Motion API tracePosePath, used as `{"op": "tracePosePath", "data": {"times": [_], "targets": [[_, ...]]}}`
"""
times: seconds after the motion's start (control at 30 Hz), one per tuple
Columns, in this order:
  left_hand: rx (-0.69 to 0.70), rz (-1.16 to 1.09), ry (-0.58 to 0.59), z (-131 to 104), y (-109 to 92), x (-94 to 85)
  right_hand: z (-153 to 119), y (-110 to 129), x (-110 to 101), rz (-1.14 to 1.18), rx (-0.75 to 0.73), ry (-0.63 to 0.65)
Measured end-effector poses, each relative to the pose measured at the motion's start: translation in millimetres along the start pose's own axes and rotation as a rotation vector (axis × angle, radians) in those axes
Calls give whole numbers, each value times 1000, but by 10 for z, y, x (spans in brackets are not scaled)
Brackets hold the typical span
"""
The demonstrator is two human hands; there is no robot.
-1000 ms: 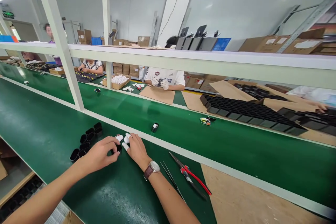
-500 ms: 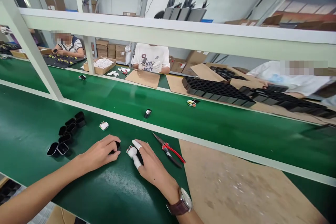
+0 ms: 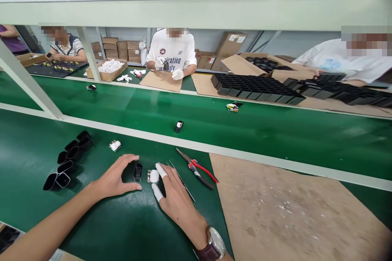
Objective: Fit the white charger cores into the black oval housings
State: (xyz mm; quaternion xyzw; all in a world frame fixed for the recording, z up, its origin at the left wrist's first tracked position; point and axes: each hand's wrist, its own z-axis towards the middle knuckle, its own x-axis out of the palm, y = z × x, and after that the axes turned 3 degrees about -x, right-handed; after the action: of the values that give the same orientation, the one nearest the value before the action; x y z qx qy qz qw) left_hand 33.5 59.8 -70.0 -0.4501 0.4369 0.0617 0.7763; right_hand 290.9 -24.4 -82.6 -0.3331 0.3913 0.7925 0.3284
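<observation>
A small black plastic housing (image 3: 138, 171) rests on the green bench between my hands. Around its left side my left hand (image 3: 114, 177) is open, thumb and fingers spread apart from it. Just right of the housing lies a small circuit board with a white padded top (image 3: 154, 176). My right hand (image 3: 173, 191), with white finger cots on thumb and index finger, has these two tips apart at the board's right side; whether they touch it I cannot tell. A thin metal tool (image 3: 185, 185), like tweezers, lies partly under that hand. Red-and-black pliers (image 3: 197, 168) lie beyond it.
Several black housings (image 3: 63, 179) stand at the left, near another white-topped board (image 3: 115, 145). Brown cardboard (image 3: 294, 212) covers the right of the bench. A pale strip (image 3: 131, 131) borders the green belt (image 3: 137, 108), which carries small parts. Co-workers sit across it, below a beam (image 3: 196, 12).
My left hand has opened from around the black housing, which now shows fully. My right fingertips are slightly wider apart. The camera view has tipped downward.
</observation>
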Motion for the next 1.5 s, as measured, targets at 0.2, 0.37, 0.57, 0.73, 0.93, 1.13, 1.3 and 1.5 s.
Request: {"op": "tracePosePath", "data": {"times": [0.2,0.37,0.57,0.73,0.93,1.13,1.3,1.5], "targets": [[-15,-68,59,21,-33,49,69,130,-30,105,9,-162],[29,-46,27,-26,-74,105,66,241,-96,188,-93,-249],[102,-3,16,-43,-138,102,45,258,-96,108,-161,-221],[134,20,52,-38,-168,69,44,245,-105,92,-161,-166],[147,13,85,-39,-177,58,20,226,-101,41,-161,-101],[133,9,113,-30,-210,51,36,252,-127,20,-146,-65],[139,15,114,-42,-218,63,0,231,-119,32,-142,-7],[146,-13,122,-43,-214,101,20,252,-157,50,-126,10]]}}
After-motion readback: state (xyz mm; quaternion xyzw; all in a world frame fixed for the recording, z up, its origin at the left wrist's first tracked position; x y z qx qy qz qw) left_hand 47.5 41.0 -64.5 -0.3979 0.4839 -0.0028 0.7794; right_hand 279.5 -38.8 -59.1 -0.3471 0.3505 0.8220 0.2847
